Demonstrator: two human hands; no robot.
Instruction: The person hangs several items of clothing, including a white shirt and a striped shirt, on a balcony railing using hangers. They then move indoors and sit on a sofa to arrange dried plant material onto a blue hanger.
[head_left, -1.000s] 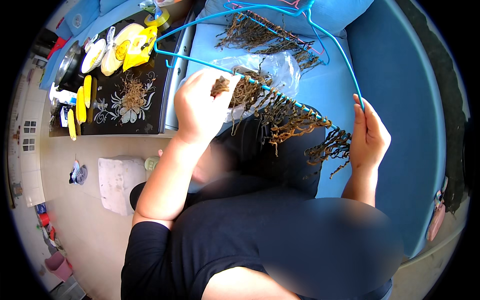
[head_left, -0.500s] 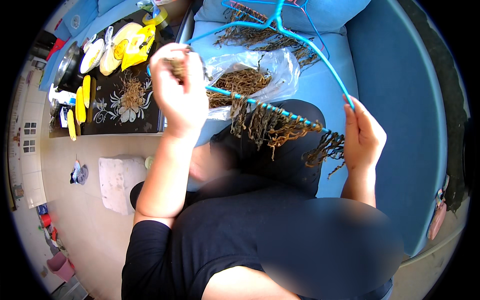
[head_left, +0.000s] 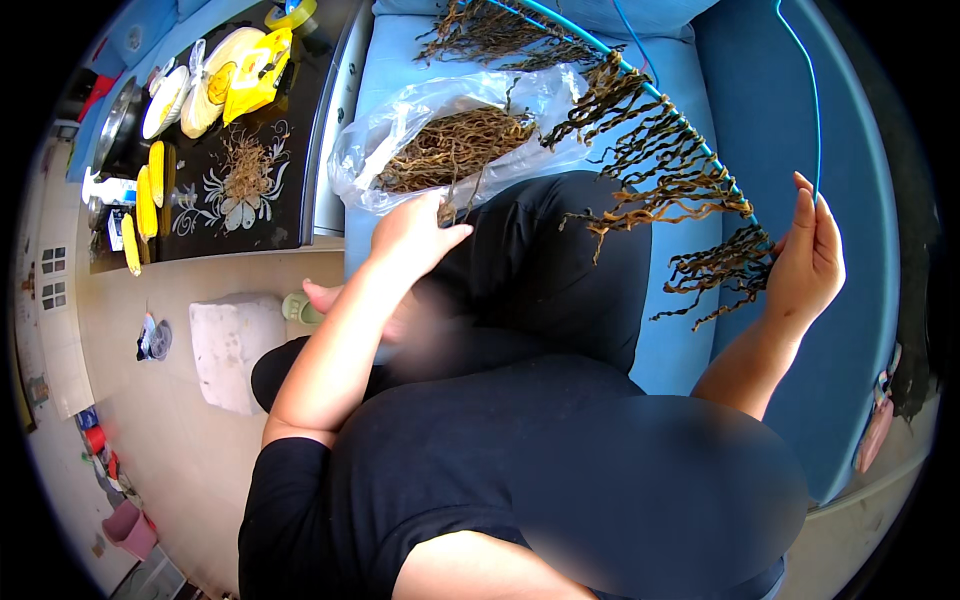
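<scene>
My right hand (head_left: 808,255) grips one corner of a light blue clothes hanger (head_left: 700,140), raised and tilted above the sofa. Twisted, dried brown plant strips (head_left: 650,165) hang in clumps from its lower bar. Close to the near edge of a clear plastic bag (head_left: 352,160), my left hand (head_left: 412,235) has brown strips at its fingertips, its thumb sticking out. Inside the bag lies a heap of the same dried strips (head_left: 440,150). More strips (head_left: 480,45) hang on another hanger lying on the sofa at the back.
The blue sofa (head_left: 680,330) has a high armrest (head_left: 800,400) at right. On the black table (head_left: 200,245) at left are corn cobs (head_left: 146,200), a yellow packet (head_left: 258,75), a white dish (head_left: 166,103) and a dry fibre clump (head_left: 248,168). A pale block (head_left: 236,350) stands on the floor.
My left hand has left the hanger and come down beside the bag. With my right hand the hanger has swung up and right, away from the bag.
</scene>
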